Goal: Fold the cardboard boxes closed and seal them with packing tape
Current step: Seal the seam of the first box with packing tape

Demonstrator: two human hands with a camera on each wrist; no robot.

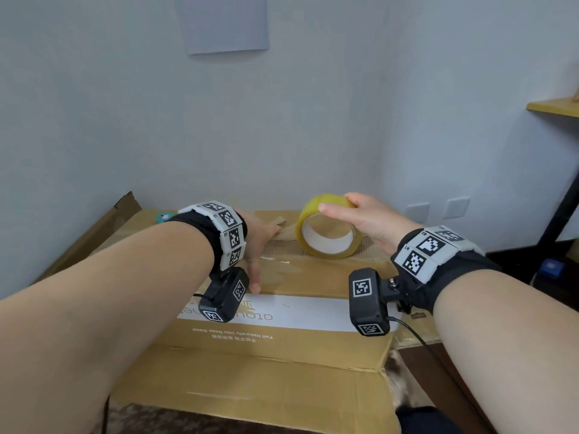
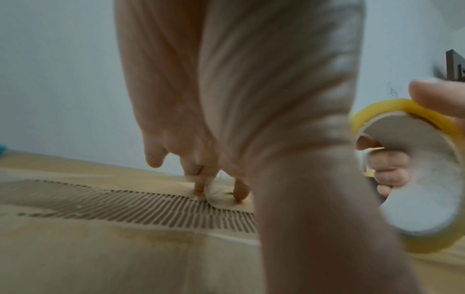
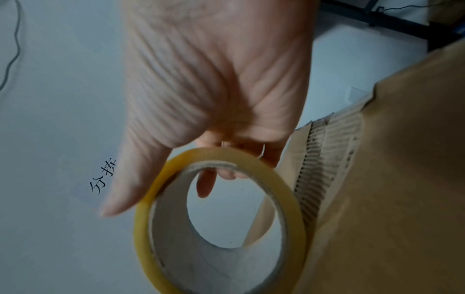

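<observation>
At the far left, a loose cardboard flap leans up against the pale wall, and a small teal object lies at the back edge of the cardboard box. The box is large and brown, its flaps folded flat, with a white printed band across the top face nearest the camera. A strip of its top layer is torn away along the middle seam, leaving the ribbed inner layer showing.

The left hand lies spread on the box top, fingers straight and pointing down, their tips pressing the cardboard at the seam; it grips nothing. In the left wrist view a small pale patch lies under the fingertips, too blurred to tell what it is.

Just to its right stands the roll of tape, yellowish with a white core, upright on its edge and touching the torn strip of the box top. The right hand grips it from above, thumb along the near side and fingers curled over the far side, some hooked into the core, as the right wrist view shows.

On the wall above hangs a sheet of paper. At the far right are two wall sockets, a wooden shelf and a dark slanted leg.
</observation>
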